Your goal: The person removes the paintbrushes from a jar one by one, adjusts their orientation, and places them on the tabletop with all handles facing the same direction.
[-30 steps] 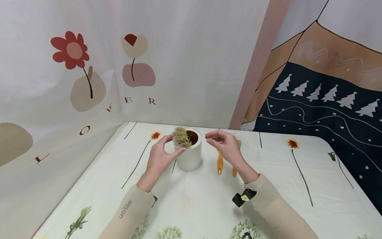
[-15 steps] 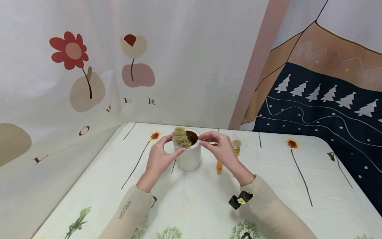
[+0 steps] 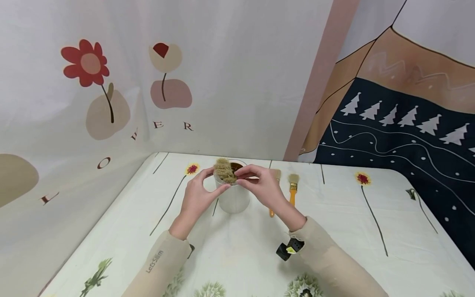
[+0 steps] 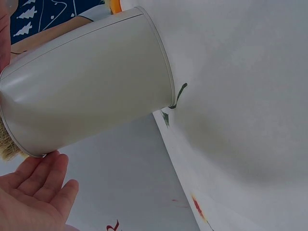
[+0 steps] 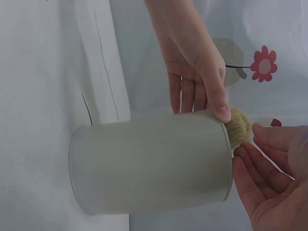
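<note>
A white cylindrical container (image 3: 233,200) stands upright near the back of the table. Inside its mouth is dark brown, and a fuzzy tan bristly clump (image 3: 224,170) rises over the left of the rim. My left hand (image 3: 196,196) holds the container near its top, thumb on the near side and fingers on the left. In the left wrist view, its fingers (image 4: 50,175) lie at the rim. My right hand (image 3: 265,187) reaches over the mouth from the right and pinches the clump's edge between thumb and fingertips. The right wrist view shows those fingertips against the clump (image 5: 238,127).
Right of the container lie two flat paintbrushes with orange handles. One brush (image 3: 293,187) shows most of its length; the other brush (image 3: 276,175) is partly covered by my right hand. A flower-printed white cloth (image 3: 230,264) covers the table, and printed curtains (image 3: 241,82) hang behind.
My right hand has moved left from beside the container, across its rim to the clump, uncovering more of the right paintbrush. My left hand and the container stay in place.
</note>
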A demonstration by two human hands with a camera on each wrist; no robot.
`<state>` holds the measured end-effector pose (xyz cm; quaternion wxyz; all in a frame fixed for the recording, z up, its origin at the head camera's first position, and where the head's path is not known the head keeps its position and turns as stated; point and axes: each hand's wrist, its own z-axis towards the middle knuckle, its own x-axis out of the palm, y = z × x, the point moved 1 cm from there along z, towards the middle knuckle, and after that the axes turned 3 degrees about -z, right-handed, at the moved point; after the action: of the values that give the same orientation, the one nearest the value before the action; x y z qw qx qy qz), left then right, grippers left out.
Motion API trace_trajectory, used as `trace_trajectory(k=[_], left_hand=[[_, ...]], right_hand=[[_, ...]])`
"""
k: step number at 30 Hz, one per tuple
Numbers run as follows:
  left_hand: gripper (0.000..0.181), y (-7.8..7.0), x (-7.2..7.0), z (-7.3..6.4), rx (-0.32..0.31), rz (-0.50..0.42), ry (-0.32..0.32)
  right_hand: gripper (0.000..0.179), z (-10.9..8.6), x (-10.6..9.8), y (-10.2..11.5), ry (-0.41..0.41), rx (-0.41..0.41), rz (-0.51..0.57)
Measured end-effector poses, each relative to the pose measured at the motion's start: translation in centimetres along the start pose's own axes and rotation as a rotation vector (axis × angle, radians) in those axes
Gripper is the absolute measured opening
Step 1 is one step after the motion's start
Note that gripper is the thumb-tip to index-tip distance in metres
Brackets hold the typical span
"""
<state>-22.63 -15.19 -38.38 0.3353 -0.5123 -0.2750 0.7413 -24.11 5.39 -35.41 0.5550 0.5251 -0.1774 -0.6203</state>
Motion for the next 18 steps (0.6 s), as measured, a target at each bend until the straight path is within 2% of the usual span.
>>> trace_trajectory(k=[5, 10, 18], left_hand=[[0.071, -0.1, 0.2, 0.2, 0.014, -0.005, -0.009], [0.07, -0.2, 0.2, 0.3, 0.024, -0.015, -0.008], [0.069, 0.1, 0.1, 0.2, -0.003, -0.007, 0.003]], right_hand=[[0.018, 0.1, 0.4, 0.1, -0.002, -0.038, -0.108], [0.018, 0.3, 0.8, 0.0, -0.015, -0.033, -0.202], [0.014, 0.4, 1.7, -0.1, -0.041, -0.063, -0.32]])
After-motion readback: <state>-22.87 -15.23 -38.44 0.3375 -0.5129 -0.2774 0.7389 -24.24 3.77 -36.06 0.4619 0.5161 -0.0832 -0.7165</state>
